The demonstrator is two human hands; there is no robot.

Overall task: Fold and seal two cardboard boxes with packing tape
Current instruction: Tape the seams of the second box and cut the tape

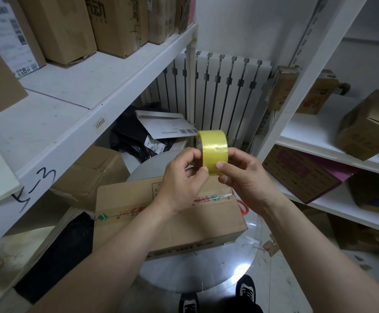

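Note:
A yellow roll of packing tape is held upright in the air between both hands, above a cardboard box. My left hand grips the roll's left side, fingers curled at its lower edge. My right hand pinches the right side, thumb pressed on the tape face. Below them a closed brown cardboard box lies on a round grey table, with an old printed tape strip along its top seam.
White shelving with cartons stands to the left, and another shelf unit with boxes to the right. Behind are a radiator, black bags, a white mailer and another carton. A red object peeks out past the box's right edge.

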